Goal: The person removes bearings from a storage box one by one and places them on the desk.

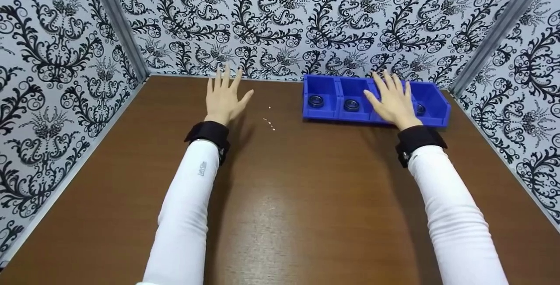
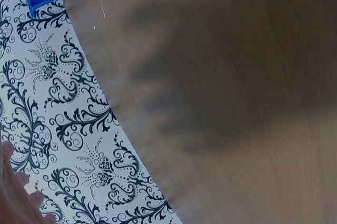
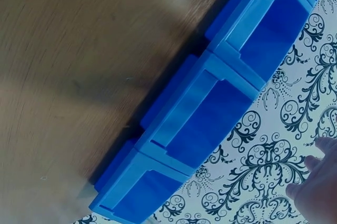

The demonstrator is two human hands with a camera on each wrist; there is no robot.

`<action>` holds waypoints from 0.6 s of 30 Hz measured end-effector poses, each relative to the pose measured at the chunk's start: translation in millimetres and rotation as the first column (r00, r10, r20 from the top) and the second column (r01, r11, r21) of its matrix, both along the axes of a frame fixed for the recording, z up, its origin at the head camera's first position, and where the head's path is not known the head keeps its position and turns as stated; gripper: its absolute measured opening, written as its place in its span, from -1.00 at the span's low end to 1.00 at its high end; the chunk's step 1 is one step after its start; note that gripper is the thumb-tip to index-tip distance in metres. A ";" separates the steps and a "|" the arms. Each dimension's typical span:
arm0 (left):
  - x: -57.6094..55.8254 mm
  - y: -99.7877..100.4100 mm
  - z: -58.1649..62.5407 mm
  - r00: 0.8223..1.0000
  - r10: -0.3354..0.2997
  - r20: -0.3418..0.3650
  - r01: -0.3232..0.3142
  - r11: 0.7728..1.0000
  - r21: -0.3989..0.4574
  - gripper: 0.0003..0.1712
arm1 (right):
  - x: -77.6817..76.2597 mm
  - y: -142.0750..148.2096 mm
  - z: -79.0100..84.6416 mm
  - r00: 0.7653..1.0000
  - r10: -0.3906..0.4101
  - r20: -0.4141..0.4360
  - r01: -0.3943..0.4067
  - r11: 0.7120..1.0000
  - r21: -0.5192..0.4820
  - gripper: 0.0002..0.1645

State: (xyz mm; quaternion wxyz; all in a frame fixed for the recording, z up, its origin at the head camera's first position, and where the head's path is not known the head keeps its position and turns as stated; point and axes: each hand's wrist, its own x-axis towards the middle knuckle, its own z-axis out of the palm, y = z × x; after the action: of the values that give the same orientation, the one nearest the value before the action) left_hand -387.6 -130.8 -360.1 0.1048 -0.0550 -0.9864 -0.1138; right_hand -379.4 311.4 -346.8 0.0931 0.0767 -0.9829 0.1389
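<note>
My left hand (image 1: 223, 100) is held above the brown table with its fingers straight and spread, holding nothing. To the right, my right hand (image 1: 395, 102) hovers in front of a blue bin (image 1: 337, 116) divided into several compartments, fingers also spread and nothing in them. Dark ring-shaped parts, which look like bearings, lie in the compartments: one ring (image 1: 316, 101) at the left, another ring (image 1: 351, 105) beside it, and a third ring (image 1: 420, 109) partly behind my right hand. That hand hides part of the bin.
The brown table (image 1: 280, 197) is bounded by patterned walls (image 1: 271, 26) at the back and both sides. Small white specks (image 1: 270, 123) lie on the tabletop between my hands. Grey metal posts (image 1: 124, 31) stand at the back corners.
</note>
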 end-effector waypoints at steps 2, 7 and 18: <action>-0.3 2.0 -2.0 1.000 0.009 0.007 -0.009 1.000 0.001 -0.11 | 0.3 2.7 -1.2 1.000 0.007 -0.006 -0.007 1.000 0.004 -0.12; -0.3 10.4 -8.2 1.000 0.016 0.019 -0.016 0.999 0.029 -0.13 | 2.0 13.0 -4.4 1.000 0.024 -0.017 -0.024 1.000 0.004 -0.15; -2.0 39.6 -21.5 1.000 -0.013 0.009 0.012 0.996 0.085 -0.15 | 9.1 43.9 -13.2 0.999 0.025 -0.045 -0.025 1.000 -0.015 -0.19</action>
State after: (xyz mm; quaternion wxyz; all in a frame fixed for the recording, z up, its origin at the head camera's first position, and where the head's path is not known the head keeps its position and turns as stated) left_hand -389.6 -91.2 -381.6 0.1019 -0.0561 -0.9808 -0.1565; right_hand -370.3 355.3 -359.9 0.1141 0.0913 -0.9784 0.1461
